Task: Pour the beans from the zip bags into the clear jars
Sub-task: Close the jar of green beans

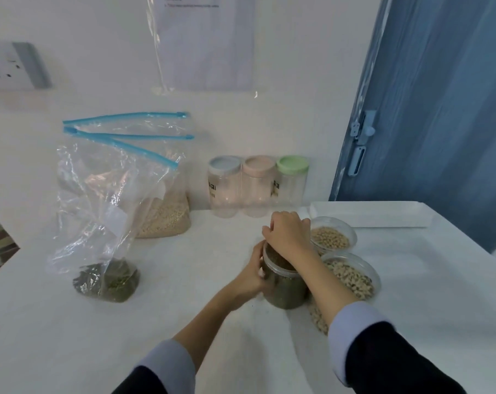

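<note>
Left hand (254, 270) wraps the side of the green-bean jar (283, 282), fingers curled round it, steadying it on the white table (184, 294). Right hand (288, 237) sits over the jar's open mouth, fingers bent down at the rim; whether it actually pinches anything I can't tell. Two more open jars stand just right: soybean jar (333, 236), pale-bean jar (353, 275). The green-bean zip bag (99, 223), nearly drained, slumps well left.
</note>
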Demonstrator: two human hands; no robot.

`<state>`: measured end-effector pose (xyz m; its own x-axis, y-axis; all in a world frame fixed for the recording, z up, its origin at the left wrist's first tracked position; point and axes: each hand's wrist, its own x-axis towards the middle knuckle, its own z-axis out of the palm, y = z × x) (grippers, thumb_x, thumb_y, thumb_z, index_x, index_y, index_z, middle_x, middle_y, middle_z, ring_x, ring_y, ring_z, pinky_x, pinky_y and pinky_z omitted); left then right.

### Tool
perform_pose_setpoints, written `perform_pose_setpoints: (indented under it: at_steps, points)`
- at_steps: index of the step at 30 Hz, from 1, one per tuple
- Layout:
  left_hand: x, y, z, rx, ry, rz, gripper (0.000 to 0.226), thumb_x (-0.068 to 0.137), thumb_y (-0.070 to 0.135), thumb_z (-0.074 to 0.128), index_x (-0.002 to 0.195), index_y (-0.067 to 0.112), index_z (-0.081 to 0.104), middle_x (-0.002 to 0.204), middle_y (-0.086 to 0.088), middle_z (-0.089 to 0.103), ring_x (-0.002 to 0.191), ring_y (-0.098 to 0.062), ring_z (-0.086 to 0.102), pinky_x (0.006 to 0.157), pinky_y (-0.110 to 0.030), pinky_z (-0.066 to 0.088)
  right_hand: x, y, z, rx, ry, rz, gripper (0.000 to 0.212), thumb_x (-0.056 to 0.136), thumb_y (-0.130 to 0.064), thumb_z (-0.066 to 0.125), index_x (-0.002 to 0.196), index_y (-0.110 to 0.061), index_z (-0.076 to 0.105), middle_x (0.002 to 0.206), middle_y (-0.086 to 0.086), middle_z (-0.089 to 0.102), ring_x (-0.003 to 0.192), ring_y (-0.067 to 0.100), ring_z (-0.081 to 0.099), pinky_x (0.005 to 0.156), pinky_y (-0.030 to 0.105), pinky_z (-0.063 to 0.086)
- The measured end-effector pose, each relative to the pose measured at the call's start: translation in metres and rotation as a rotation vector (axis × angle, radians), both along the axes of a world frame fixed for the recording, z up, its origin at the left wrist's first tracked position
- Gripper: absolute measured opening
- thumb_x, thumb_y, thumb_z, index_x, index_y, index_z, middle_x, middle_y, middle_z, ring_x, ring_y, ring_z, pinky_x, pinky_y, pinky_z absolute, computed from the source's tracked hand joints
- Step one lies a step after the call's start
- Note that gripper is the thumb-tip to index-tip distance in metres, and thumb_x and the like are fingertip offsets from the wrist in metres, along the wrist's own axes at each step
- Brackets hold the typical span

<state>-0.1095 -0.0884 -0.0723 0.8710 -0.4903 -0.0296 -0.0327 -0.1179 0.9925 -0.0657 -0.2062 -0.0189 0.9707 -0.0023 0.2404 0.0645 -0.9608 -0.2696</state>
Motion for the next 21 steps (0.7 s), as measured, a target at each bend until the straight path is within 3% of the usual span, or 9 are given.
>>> perform_pose_setpoints:
  at_steps: [3,7,14,18,21]
  points:
    - [0.023,0.017,0.013,0.013,0.102,0.182,0.054,0.068,-0.018,0.043,0.113,0.01,0.057,0.112,-0.007,0.063,0.095,-0.017,0.063,0.073,-0.029,0.042,0.023,-0.011,0.009,0.134,-0.059,-0.096,0.016,0.094,-0.024,0.049,0.099,-0.012,0.057,0.099,0.006,0.062,0.098,0.026,0.056,0.087,0.039,0.041]
    - [0.06,0.013,0.03,0.016,0.097,0.369,0.034,0.084,-0.013,0.048,0.108,0.008,0.059,0.104,-0.006,0.07,0.091,-0.016,0.067,0.074,-0.026,0.046,0.063,-0.026,0.025,0.241,-0.048,-0.211,0.029,0.093,-0.02,0.052,0.12,-0.009,0.049,0.12,0.011,0.051,0.11,0.03,0.05,0.09,0.042,0.043]
    - [0.101,0.003,0.034,0.0,0.154,0.448,0.03,0.082,-0.012,0.051,0.104,0.005,0.062,0.1,-0.008,0.072,0.085,-0.019,0.069,0.074,-0.028,0.05,0.129,-0.053,0.029,0.291,0.042,-0.301,0.047,0.094,-0.021,0.05,0.138,-0.019,0.035,0.134,0.015,0.034,0.119,0.035,0.039,0.095,0.044,0.038]
    - [0.116,0.001,0.035,0.002,0.162,0.487,0.03,0.081,-0.014,0.048,0.1,0.006,0.062,0.096,-0.007,0.072,0.083,-0.02,0.069,0.074,-0.029,0.05,0.147,-0.059,0.029,0.318,0.079,-0.308,0.044,0.091,-0.027,0.057,0.13,-0.016,0.04,0.133,0.014,0.035,0.118,0.035,0.04,0.095,0.044,0.037]
    - [0.122,-0.005,0.035,0.006,0.176,0.516,0.031,0.08,-0.015,0.046,0.097,0.006,0.062,0.093,-0.006,0.071,0.079,-0.019,0.068,0.07,-0.027,0.049,0.151,-0.059,0.029,0.393,0.079,-0.314,0.057,0.086,-0.032,0.065,0.13,-0.01,0.036,0.132,0.014,0.035,0.117,0.034,0.043,0.092,0.046,0.041]
